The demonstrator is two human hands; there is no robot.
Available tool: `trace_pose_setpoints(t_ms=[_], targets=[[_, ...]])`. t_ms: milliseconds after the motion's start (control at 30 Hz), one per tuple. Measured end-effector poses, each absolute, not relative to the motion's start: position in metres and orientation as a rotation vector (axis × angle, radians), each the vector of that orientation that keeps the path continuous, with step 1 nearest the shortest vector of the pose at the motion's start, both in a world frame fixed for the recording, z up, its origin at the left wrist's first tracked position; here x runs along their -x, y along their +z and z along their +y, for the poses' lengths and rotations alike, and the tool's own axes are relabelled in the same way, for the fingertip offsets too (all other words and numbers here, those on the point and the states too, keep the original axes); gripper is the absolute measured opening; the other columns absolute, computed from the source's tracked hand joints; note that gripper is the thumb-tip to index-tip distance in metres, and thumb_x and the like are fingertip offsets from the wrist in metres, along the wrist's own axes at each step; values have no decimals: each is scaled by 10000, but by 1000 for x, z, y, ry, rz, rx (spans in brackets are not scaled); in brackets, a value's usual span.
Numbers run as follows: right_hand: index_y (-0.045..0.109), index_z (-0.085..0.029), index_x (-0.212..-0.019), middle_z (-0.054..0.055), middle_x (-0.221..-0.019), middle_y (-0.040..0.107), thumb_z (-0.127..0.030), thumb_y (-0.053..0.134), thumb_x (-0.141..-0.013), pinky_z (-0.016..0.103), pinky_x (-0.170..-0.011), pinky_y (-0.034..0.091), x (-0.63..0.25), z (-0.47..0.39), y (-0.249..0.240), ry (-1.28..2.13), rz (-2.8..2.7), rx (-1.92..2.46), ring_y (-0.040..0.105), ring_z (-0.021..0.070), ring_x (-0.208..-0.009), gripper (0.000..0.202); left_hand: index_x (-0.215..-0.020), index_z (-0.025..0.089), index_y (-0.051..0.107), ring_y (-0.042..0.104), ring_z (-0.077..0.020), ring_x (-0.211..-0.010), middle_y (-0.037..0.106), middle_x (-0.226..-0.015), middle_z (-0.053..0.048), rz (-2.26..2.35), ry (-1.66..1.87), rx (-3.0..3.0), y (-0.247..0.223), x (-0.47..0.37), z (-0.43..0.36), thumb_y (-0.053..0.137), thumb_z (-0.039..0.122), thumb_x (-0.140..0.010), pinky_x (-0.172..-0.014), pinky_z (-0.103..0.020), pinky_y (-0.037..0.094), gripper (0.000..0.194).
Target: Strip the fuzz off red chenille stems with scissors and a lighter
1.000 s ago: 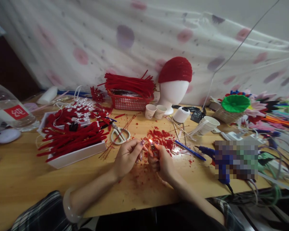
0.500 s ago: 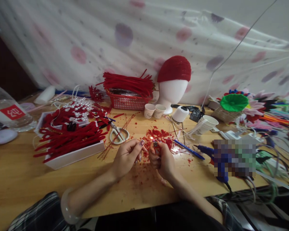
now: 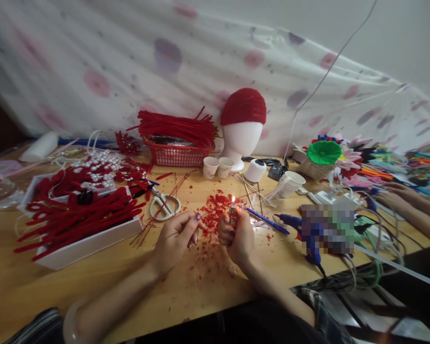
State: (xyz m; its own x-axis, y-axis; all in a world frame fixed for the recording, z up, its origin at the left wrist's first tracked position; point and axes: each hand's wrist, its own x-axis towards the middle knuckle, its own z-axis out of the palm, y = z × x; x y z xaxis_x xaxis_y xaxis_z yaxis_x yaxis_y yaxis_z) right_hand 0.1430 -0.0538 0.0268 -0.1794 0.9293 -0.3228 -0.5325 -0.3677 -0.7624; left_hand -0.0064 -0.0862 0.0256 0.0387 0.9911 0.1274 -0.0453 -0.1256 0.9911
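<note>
My right hand (image 3: 238, 234) is wrapped round a lighter (image 3: 232, 214), thumb on its top, and a small flame (image 3: 232, 200) burns above it. Left of it, my left hand (image 3: 177, 236) is pinched closed; whatever is between thumb and finger is too small to make out. The two hands are apart. Red fuzz scraps (image 3: 217, 208) lie scattered on the table beneath and beyond them. White-handled scissors (image 3: 165, 205) rest just past my left hand, with thin red stems (image 3: 148, 223) across them. A blue pen (image 3: 268, 221) lies right of the lighter.
A white box of red chenille stems (image 3: 89, 243) stands left. Behind are a red basket (image 3: 179, 155), paper cups (image 3: 210, 167), a thread spool (image 3: 255, 170) and a foam head (image 3: 241, 138). Right are a blue glue gun (image 3: 311, 239), cables and another person's hands (image 3: 394, 198).
A flame now burns on the lighter in my right hand. My view has turned to the right, and another person's hands have come into sight there. My left hand stays pinched.
</note>
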Motion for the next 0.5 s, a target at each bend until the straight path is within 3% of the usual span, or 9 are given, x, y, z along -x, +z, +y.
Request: trace_pose_setpoints(t_ms=[500], targets=[[418, -204, -592, -99, -454, 239, -536, 454, -731, 213, -388, 85, -132, -66, 16, 1776, -1010, 1053, 129, 50, -394, 362, -708, 172, 595, 436, -72, -448, 460, -481, 69, 1088, 1287, -1340, 22, 8, -86, 482, 408, -891, -483, -189, 375, 319]])
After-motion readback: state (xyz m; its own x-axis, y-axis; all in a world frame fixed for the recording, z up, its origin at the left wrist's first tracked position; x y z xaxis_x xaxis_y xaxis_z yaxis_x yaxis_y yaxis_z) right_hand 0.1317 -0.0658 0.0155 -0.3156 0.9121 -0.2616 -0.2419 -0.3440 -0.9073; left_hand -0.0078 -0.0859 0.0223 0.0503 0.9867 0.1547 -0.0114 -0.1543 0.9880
